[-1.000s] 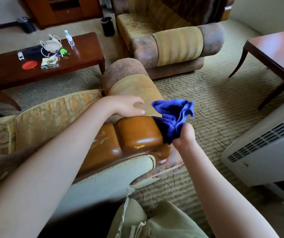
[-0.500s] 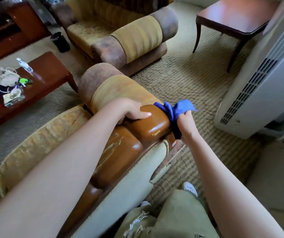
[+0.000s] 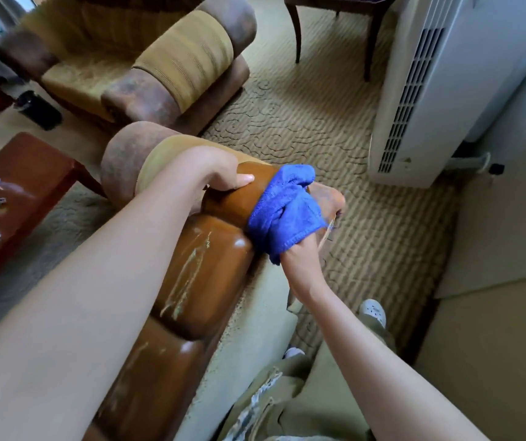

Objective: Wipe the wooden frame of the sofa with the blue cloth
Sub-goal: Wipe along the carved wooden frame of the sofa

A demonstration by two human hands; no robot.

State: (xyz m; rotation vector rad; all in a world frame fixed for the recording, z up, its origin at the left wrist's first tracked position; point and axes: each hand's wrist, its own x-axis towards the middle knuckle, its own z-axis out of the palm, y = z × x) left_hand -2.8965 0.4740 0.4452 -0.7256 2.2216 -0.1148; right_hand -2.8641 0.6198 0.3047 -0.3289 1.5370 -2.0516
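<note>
A: Head view: right hand (image 3: 299,256) clenched around the blue cloth (image 3: 283,211), pressed against the end of the glossy wooden frame (image 3: 204,275) of the sofa.

B: Left hand (image 3: 220,173) gripping the frame top just beside the cloth, thumb flat on the wood. Pale scratches along the middle segment. White heater (image 3: 446,90) standing near, on patterned carpet (image 3: 303,122).

Standing close on the right of the wooden frame (image 3: 204,275), a white heater (image 3: 439,90), leaving only a strip of patterned carpet (image 3: 303,122) open between. Blocking the far end, a brown armchair (image 3: 147,68) and the sofa's rolled armrest (image 3: 140,154). Crowding the left, a red-brown coffee table (image 3: 23,173). Occupying the frame's end, left hand (image 3: 223,173) and blue cloth (image 3: 283,211).
</note>
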